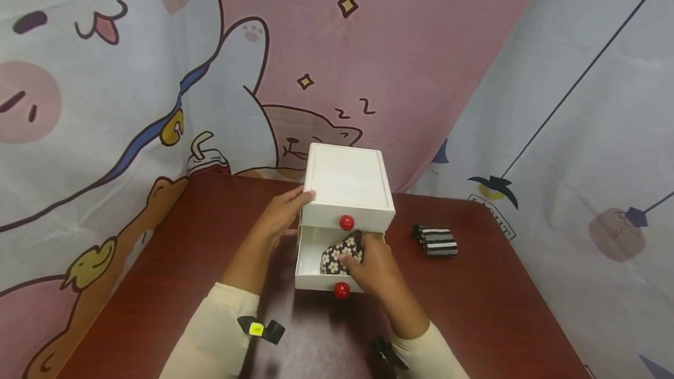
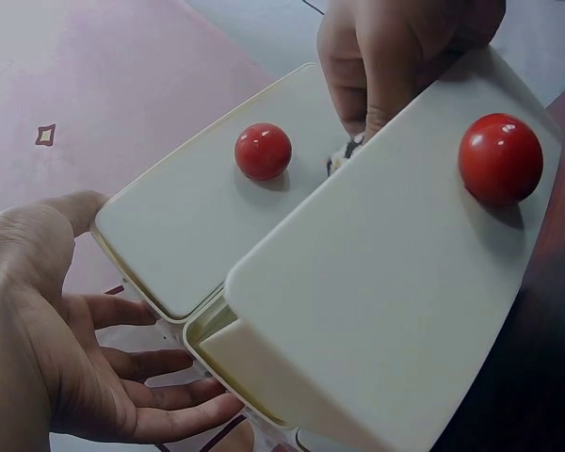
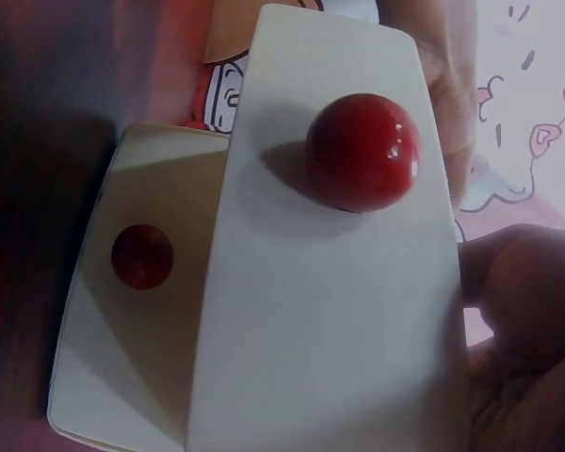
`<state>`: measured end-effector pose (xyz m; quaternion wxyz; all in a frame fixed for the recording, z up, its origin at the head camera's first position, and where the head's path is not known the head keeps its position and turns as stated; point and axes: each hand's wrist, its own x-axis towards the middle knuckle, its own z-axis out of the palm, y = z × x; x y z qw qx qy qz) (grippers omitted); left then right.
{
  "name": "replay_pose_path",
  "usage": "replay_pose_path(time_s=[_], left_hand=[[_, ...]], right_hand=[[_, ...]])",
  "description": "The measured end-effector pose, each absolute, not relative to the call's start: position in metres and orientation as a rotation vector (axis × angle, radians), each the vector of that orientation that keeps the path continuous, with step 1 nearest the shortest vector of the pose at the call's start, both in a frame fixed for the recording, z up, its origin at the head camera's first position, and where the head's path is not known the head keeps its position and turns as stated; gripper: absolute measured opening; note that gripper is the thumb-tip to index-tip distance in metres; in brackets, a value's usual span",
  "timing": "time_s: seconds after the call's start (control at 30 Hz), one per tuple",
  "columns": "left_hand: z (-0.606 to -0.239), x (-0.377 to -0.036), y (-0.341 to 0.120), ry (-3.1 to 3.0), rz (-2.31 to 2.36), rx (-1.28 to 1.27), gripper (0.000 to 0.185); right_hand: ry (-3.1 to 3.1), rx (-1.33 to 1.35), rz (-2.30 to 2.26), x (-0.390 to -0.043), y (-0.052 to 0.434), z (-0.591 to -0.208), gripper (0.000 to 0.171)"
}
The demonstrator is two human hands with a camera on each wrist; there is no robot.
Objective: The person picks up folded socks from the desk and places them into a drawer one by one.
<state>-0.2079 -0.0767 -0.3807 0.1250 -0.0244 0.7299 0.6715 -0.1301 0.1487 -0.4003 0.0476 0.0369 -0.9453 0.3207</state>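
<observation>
A white drawer unit with red knobs stands on the table, one drawer pulled out below the shut top one. My left hand touches the unit's left side, thumb at its top front corner; in the left wrist view its fingers are spread along the edge. Inside the pulled-out drawer, my right hand pinches a dark cloth with white flowers, thumb on its near face. Only a scrap of the floral cloth shows past the drawer front in the left wrist view. The right wrist view hides it.
Right of the unit, a folded black-and-white striped cloth lies on the reddish-brown table. Below the pulled-out drawer, a shut drawer shows in the right wrist view. A printed cartoon curtain hangs behind the table.
</observation>
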Motion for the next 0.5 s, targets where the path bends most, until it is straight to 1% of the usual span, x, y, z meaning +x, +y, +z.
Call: replay_pose_path(time_s=[0.17,0.33,0.5], left_hand=[[-0.3807,-0.2079,-0.0768,2.131,1.959,-0.071,0.075],[-0.3808,-0.2079,-0.0765,2.118,1.954,-0.079,0.076],[-0.381,-0.2078,-0.0767,2.118,1.959,-0.079,0.077]], right_hand=[[-2.973,0.084,0.825,-0.1307,0.1427,-0.3983,0.04],[-3.093,0.043,0.64,-0.1313,0.1405,-0.3961,0.041],[-3.154,0.036,0.563,-0.1308,0.1404,-0.3941,0.041]])
